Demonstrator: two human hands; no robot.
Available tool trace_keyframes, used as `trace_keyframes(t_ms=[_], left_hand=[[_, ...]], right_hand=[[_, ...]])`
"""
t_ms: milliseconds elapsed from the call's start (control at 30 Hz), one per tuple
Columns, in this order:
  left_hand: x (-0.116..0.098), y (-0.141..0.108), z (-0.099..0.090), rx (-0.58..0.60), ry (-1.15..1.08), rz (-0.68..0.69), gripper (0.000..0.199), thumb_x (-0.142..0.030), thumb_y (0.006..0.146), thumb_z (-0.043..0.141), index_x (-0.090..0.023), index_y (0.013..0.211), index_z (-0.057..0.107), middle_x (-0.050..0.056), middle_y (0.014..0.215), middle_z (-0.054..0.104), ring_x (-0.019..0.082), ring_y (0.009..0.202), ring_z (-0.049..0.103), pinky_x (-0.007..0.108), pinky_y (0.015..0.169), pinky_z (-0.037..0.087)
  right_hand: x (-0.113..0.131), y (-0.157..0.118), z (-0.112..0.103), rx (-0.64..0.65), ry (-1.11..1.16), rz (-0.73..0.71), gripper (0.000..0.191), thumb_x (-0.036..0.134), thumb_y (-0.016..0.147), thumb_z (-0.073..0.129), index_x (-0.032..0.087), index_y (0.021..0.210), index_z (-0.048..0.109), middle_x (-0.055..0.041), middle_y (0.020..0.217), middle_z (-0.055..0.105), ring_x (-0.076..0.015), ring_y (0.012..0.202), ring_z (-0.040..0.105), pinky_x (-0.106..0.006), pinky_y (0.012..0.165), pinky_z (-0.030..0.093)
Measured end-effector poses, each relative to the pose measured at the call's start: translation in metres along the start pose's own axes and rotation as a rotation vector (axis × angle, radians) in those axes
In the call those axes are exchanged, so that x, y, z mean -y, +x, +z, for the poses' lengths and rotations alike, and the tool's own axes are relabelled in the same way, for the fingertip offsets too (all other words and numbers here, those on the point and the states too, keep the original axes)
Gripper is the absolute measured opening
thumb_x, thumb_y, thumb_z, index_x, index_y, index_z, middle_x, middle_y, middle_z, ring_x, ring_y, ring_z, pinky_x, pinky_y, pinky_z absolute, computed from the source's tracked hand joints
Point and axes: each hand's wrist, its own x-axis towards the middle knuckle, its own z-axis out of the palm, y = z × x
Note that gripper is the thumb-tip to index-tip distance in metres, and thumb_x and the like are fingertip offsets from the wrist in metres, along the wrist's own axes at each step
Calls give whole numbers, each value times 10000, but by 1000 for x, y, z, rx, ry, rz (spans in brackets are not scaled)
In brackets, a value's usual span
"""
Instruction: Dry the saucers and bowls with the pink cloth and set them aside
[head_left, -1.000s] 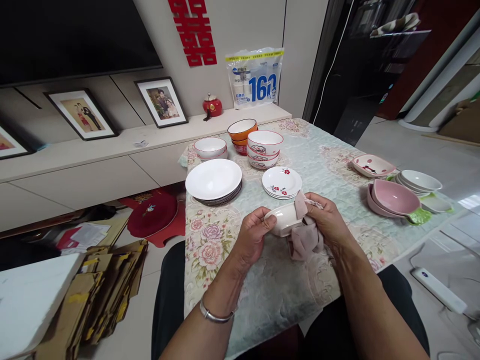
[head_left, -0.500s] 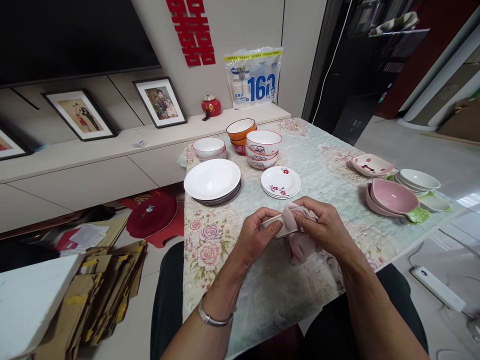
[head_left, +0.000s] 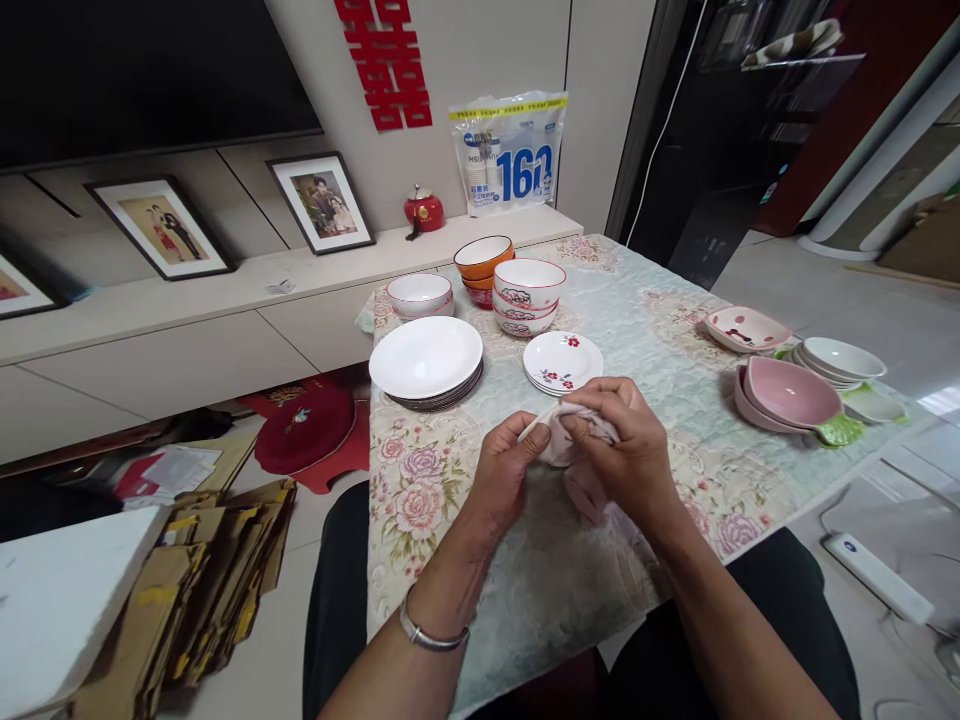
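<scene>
My left hand (head_left: 504, 465) pinches the end of a thin, pale object (head_left: 531, 427), which is mostly covered, so I cannot tell what it is. Bunched around its other end is a pale pink cloth (head_left: 581, 480), gripped by my right hand (head_left: 626, 435), with part of the cloth hanging below. Both hands are over the near part of the table. Just beyond them sits a stack of small flowered plates (head_left: 562, 360). To its left is a stack of large white plates (head_left: 426, 358).
Behind the plates stand white bowls (head_left: 420, 293), orange bowls (head_left: 482, 256) and red-rimmed bowls (head_left: 528, 290). Pink bowls (head_left: 791, 392), a spotted dish (head_left: 746, 328) and small white bowls (head_left: 840, 358) are at the right. Flattened cardboard (head_left: 187, 600) lies lower left.
My right hand has moved slightly left and up with the cloth, closer to my left hand. The cloth now covers more of the pale object.
</scene>
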Motion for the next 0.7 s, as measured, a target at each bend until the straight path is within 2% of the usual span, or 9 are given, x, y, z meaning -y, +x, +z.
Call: trace_keyframes(t_ms=[100,233,333,567,700], left_hand=[[-2,0,2,-35,-18,20,291,-424,723,770,-162,790,662,-2,699,593,140,687,497,260,695,382],[2,0,0,-10,24,-4,299,-438,735,761,-161,785,659,-7,707,593,133,677,484,261,693,376],[3,1,0,-8,14,-22,313,-438,718,774,-154,778,656,-11,693,590,126,654,475,259,676,368],[-3,0,8,-86,-78,33,282,-415,705,781,-164,773,672,-4,681,584,131,668,481,254,681,391],[-3,1,10,-107,-71,11,300,-424,693,788,-159,749,657,1,703,602,122,655,480,248,661,396]], right_hand=[[3,-1,2,45,-59,-43,181,203,848,624,246,994,723,-88,1140,584,-195,885,619,-358,798,513],[-12,4,-4,-21,30,27,149,238,859,623,237,985,704,-72,1023,636,-224,985,618,-380,868,504],[-17,5,-5,-72,25,80,150,240,879,585,233,987,689,-65,974,660,-223,966,626,-385,867,506],[2,-3,7,32,-127,-83,208,193,866,593,232,1047,686,-108,1145,596,-234,1040,615,-389,889,507],[-5,0,7,-5,-100,-61,192,218,881,594,227,1056,672,-94,1052,622,-230,1007,613,-386,872,513]])
